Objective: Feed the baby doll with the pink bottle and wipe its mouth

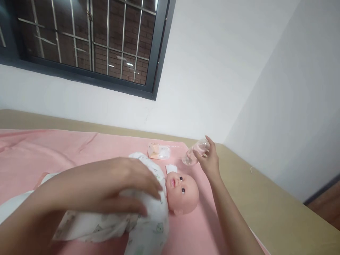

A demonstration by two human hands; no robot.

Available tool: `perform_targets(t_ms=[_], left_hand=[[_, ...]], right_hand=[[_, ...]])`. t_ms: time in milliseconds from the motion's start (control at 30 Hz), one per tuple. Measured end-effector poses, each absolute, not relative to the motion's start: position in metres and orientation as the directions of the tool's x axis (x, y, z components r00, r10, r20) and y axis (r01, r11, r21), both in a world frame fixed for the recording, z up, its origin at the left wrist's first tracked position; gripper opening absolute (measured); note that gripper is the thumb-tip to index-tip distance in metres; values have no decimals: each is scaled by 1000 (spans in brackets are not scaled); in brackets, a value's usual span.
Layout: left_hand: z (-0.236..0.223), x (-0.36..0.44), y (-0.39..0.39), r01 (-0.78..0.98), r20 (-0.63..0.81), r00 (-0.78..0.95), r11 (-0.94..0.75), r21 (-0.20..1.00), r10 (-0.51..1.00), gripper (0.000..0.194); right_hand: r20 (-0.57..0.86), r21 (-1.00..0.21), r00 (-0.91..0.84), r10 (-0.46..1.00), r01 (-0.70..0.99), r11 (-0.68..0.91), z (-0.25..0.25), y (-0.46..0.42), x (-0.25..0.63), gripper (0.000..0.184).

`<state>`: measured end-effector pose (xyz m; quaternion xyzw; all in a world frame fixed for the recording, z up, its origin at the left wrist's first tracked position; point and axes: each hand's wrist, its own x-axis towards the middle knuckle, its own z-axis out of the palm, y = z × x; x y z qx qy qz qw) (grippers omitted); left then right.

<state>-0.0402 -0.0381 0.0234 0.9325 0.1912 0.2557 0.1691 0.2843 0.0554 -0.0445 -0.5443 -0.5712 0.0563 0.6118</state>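
Observation:
A baby doll (pixel 183 193) lies on its back in a white printed outfit (pixel 152 216), its head to the right. My left hand (pixel 130 180) is over the doll's chest with thumb and fingers apart; whether it touches the cloth I cannot tell. At the back right, my right hand (pixel 209 159) is closed round a clear baby bottle (pixel 195 152), which is tilted just above or on the pink sheet. Beside the doll's face is a small white cloth or pad (pixel 171 168).
A pink sheet (pixel 111 145) covers much of the wooden table (pixel 247 184). Behind the doll sits a small patterned pack (pixel 159 151), perhaps wipes or tissues. White walls (pixel 207 71) and a barred window (pixel 92 39) close off the back.

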Motion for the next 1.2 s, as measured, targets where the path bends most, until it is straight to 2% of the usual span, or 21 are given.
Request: perform_targets(t_ms=[33, 67, 167, 267, 400, 533, 700, 833, 1000, 1200], left_hand=[[31, -39, -25, 240, 335, 858, -881, 408, 390, 24], [35, -37, -14, 237, 370, 839, -881, 409, 398, 23], [30, -25, 6, 359, 561, 634, -845, 395, 532, 28], [19, -14, 7, 418, 617, 533, -814, 403, 579, 47], [16, -9, 1, 443, 584, 538, -793, 418, 608, 60], [20, -12, -3, 481, 589, 524, -784, 392, 616, 63], [19, -11, -4, 449, 619, 529, -810, 377, 581, 60], [15, -10, 0, 507, 612, 498, -779, 370, 614, 61], [10, -20, 20, 544, 601, 463, -744, 387, 651, 63], [4, -53, 63, 638, 553, 285, -586, 500, 783, 73]], right_hand=[[643, -741, 321, 695, 490, 460, -36, 50, 273, 79], [650, -745, 297, 699, 428, 511, -28, 44, 261, 79], [680, -729, 201, 705, 281, 624, -10, 24, 224, 75], [714, -695, 89, 694, 203, 689, -4, 1, 192, 73], [715, -685, -24, 699, 178, 707, -5, -22, 165, 66], [695, -705, -53, 717, 147, 694, -7, -31, 155, 64], [674, -723, -67, 736, 143, 675, -11, -29, 153, 62], [723, -677, -20, 691, 177, 714, -11, -29, 154, 58], [783, -620, 120, 610, 231, 750, 1, -24, 169, 63], [739, -673, 306, 600, 295, 679, -12, 28, 232, 65]])
